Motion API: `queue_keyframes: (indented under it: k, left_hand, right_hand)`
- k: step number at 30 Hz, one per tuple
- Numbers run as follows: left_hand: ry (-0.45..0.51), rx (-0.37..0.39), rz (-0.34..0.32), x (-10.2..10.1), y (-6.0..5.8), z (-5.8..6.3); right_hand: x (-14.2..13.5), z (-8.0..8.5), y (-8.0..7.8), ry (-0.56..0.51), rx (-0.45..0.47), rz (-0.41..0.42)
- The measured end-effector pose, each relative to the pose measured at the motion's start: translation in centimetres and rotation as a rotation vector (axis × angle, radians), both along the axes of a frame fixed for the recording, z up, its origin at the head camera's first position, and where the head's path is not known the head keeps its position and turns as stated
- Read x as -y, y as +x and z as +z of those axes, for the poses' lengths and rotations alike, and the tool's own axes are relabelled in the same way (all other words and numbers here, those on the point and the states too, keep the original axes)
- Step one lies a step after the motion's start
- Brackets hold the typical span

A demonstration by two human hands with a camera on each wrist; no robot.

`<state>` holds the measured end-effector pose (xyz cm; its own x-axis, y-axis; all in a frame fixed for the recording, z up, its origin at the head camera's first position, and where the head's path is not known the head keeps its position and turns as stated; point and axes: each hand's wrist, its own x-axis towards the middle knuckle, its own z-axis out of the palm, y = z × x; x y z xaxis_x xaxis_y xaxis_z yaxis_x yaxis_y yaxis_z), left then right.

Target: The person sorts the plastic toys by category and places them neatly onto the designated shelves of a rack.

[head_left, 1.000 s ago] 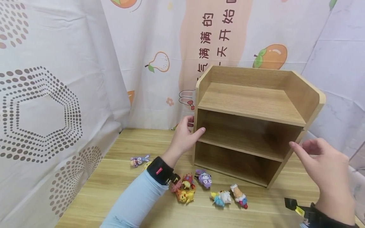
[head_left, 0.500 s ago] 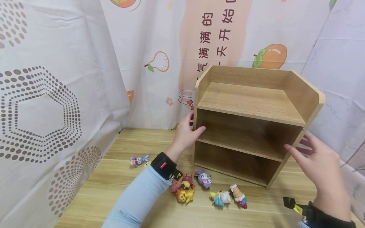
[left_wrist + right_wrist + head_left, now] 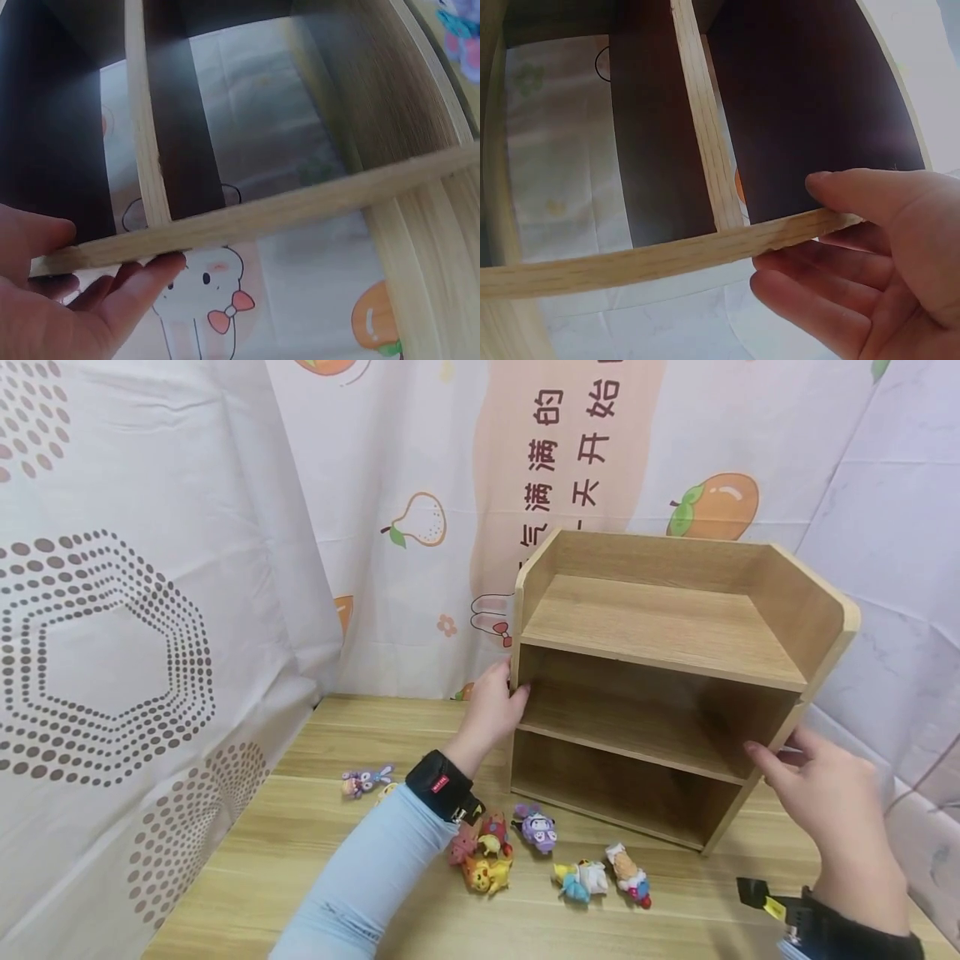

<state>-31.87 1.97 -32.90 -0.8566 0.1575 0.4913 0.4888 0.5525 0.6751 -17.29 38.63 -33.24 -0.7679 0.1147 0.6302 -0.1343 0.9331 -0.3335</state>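
A small wooden shelf (image 3: 645, 662) with a railed top and two compartments below stands on the table. My left hand (image 3: 491, 710) grips its left side panel, thumb on the inside and fingers outside, as the left wrist view shows around the panel edge (image 3: 262, 219). On the other side my right hand (image 3: 825, 802) holds the right side panel (image 3: 652, 259) between the thumb inside and the fingers outside. Both compartments are bare, and white cloth shows through their open backs in the wrist views.
Several small toy figures lie in front of the shelf: a purple one (image 3: 536, 828), a yellow one (image 3: 487, 877), a white and blue one (image 3: 581, 882) and one with a red tip (image 3: 630, 875). Another purple figure (image 3: 366, 782) lies farther left. Printed cloth (image 3: 420, 610) hangs behind.
My right hand has moved left and taken hold of the shelf's right side panel. My left hand has closed its thumb in on the left panel. The shelf stays in place.
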Motion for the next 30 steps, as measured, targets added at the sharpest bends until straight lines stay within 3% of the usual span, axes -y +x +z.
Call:
queue_keyframes:
  k: [13,18,30]
  left_hand:
    - [-0.053,-0.011,-0.046,0.7,-0.2,0.1]
    - [-0.040,-0.005,-0.084,0.7,-0.4,0.2]
    - [-0.007,0.020,-0.101,1.6,-0.7,-0.1]
  right_hand:
    - [0.6,-0.3,-0.2,0.014,-0.077,-0.046]
    - [0.4,-0.3,-0.1,0.023,-0.093,-0.046]
    - [1.2,-0.3,-0.4,0.052,-0.138,-0.012]
